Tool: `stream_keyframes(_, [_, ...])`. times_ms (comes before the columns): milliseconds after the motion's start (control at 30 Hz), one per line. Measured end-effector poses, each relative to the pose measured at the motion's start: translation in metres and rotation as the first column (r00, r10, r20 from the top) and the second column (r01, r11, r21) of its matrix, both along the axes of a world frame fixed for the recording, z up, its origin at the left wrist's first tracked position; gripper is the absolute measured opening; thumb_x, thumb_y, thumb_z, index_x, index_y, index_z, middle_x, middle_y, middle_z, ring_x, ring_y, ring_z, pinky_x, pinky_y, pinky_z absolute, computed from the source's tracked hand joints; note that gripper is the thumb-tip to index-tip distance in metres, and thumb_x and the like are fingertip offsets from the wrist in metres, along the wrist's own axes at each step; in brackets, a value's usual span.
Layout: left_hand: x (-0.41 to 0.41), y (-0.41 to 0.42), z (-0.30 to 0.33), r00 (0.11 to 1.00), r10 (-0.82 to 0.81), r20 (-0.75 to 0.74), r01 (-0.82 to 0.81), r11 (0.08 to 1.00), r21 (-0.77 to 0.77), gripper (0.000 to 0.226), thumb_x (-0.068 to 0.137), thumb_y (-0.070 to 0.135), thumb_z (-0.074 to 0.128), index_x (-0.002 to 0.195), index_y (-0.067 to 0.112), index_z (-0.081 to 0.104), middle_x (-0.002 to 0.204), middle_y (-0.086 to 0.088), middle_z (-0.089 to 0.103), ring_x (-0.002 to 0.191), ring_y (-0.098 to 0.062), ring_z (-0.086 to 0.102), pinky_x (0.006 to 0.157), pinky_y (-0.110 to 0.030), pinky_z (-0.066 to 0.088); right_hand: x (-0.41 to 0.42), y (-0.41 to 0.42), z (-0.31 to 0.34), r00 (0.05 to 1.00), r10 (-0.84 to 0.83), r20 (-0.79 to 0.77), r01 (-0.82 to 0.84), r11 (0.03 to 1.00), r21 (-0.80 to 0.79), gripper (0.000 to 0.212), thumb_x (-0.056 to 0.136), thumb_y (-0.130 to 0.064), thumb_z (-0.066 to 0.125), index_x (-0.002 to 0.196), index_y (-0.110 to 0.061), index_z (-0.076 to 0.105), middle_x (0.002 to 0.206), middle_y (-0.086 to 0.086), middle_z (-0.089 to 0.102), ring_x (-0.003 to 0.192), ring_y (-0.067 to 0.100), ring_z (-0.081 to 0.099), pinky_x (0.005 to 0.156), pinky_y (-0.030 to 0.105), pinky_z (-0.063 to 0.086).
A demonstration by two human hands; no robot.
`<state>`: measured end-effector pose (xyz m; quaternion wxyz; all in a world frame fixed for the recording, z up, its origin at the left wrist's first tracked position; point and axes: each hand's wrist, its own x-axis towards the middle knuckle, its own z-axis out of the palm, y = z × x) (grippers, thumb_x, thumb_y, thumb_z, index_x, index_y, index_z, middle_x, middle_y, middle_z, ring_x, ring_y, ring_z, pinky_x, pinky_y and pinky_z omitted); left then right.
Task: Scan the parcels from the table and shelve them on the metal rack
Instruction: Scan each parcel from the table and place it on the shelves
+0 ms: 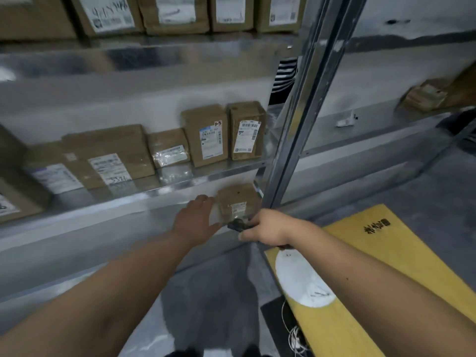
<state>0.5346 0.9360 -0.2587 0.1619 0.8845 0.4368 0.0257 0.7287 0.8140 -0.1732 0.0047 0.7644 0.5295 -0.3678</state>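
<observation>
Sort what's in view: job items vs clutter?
Job: parcel under the left hand; scanner gripped in the right hand; rack; shelved parcels.
Lying about: yellow board, white cables, small white item on the right-hand shelf.

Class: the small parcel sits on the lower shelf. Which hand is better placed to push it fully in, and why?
Left. The left hand lies open against the small parcel, while the right hand grips a dark scanner.
</observation>
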Motion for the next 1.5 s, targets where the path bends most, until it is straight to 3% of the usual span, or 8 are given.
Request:
stream_keyframes(133, [-0.035, -0.042, 0.040, 0.997, -0.010, -0.078, 0.005, 0.998, -0.065, 0.078, 0.096, 0.055, 0.061, 0.162, 0.028, 0.028, 0.169, -0.001, 0.026, 0.148, -0.027, 0.036, 0.115, -0.042, 0.040, -0.029, -0.054, 0.037, 0.994, -0.076, -0.077, 0.076, 0.997, -0.008, 0.043, 0.090, -0.060, 0.071, 0.102, -0.020, 0.078, 0.088, 0.002, 0.069, 0.078, 0.019, 0.064, 0.063, 0.031, 0.045])
stream_keyframes(300, [-0.074, -0.099, 0.049, 0.990, 0.086, -0.116, -0.099, 0.989, -0.106, 0.084, 0.096, 0.059, 0.058, 0.165, 0.033, 0.017, 0.174, 0.002, 0.014, 0.156, -0.026, 0.024, 0.118, -0.042, 0.038, -0.052, -0.105, 0.033, 0.994, -0.099, -0.050, 0.101, 0.995, 0.027, 0.039, 0.092, -0.060, 0.070, 0.104, -0.023, 0.073, 0.091, 0.003, 0.069, 0.082, 0.022, 0.068, 0.065, 0.032, 0.049])
stream_keyframes(433, [-0.100, -0.163, 0.049, 0.966, 0.202, -0.158, -0.217, 0.973, -0.083, 0.088, 0.095, 0.065, 0.056, 0.165, 0.027, 0.020, 0.171, 0.000, 0.023, 0.154, -0.025, 0.030, 0.119, -0.039, 0.037, -0.069, -0.145, 0.022, 0.999, -0.041, -0.011, 0.042, 0.993, 0.111, 0.049, 0.093, -0.060, 0.067, 0.123, -0.022, 0.070, 0.103, 0.004, 0.070, 0.090, 0.024, 0.068, 0.080, 0.037, 0.058])
stream_keyframes(567, [-0.124, -0.226, 0.049, 0.948, 0.261, -0.182, -0.282, 0.954, -0.101, 0.087, 0.095, 0.067, 0.054, 0.165, 0.027, 0.023, 0.172, 0.000, 0.022, 0.157, -0.021, 0.021, 0.123, -0.038, 0.029, -0.090, -0.187, 0.015, 0.999, -0.001, -0.048, 0.007, 0.992, 0.122, 0.053, 0.094, -0.058, 0.067, 0.132, -0.022, 0.067, 0.106, 0.003, 0.069, 0.087, 0.021, 0.066, 0.077, 0.036, 0.057])
stream_keyframes(900, [-0.234, -0.319, 0.055, 0.846, 0.516, -0.134, -0.533, 0.824, -0.194, 0.090, 0.094, 0.067, 0.057, 0.166, 0.027, 0.020, 0.174, 0.001, 0.015, 0.158, -0.022, 0.019, 0.126, -0.041, 0.027, -0.188, -0.218, -0.001, 0.988, 0.150, -0.024, -0.145, 0.978, 0.147, 0.047, 0.097, -0.059, 0.063, 0.124, -0.021, 0.066, 0.113, 0.005, 0.071, 0.100, 0.028, 0.069, 0.089, 0.040, 0.058])
stream_keyframes(1067, [-0.326, -0.329, 0.057, 0.750, 0.645, -0.150, -0.662, 0.727, -0.182, 0.092, 0.095, 0.067, 0.058, 0.166, 0.024, 0.019, 0.174, -0.002, 0.014, 0.159, -0.025, 0.017, 0.127, -0.041, 0.024, -0.269, -0.201, 0.005, 0.974, 0.221, -0.058, -0.204, 0.955, 0.215, 0.046, 0.095, -0.056, 0.063, 0.120, -0.017, 0.067, 0.111, 0.008, 0.073, 0.091, 0.030, 0.068, 0.071, 0.031, 0.048])
stream_keyframes(1300, [-0.465, -0.330, 0.057, 0.664, 0.731, -0.160, -0.747, 0.635, -0.196, 0.087, 0.095, 0.065, 0.060, 0.165, 0.026, 0.025, 0.174, -0.003, 0.015, 0.158, -0.025, 0.019, 0.126, -0.043, 0.026, -0.409, -0.177, 0.007, 0.956, 0.269, -0.113, -0.238, 0.943, 0.235, 0.043, 0.092, -0.056, 0.064, 0.115, -0.019, 0.068, 0.104, 0.007, 0.072, 0.092, 0.031, 0.071, 0.074, 0.033, 0.056])
stream_keyframes(1500, [-0.582, -0.318, 0.048, 0.600, 0.789, -0.129, -0.794, 0.570, -0.210, 0.085, 0.097, 0.058, 0.064, 0.164, 0.022, 0.028, 0.173, -0.006, 0.017, 0.158, -0.026, 0.020, 0.126, -0.041, 0.025, -0.521, -0.143, 0.015, 0.939, 0.321, -0.124, -0.290, 0.932, 0.218, 0.037, 0.091, -0.053, 0.065, 0.109, -0.021, 0.069, 0.098, 0.004, 0.070, 0.076, 0.024, 0.068, 0.056, 0.027, 0.045])
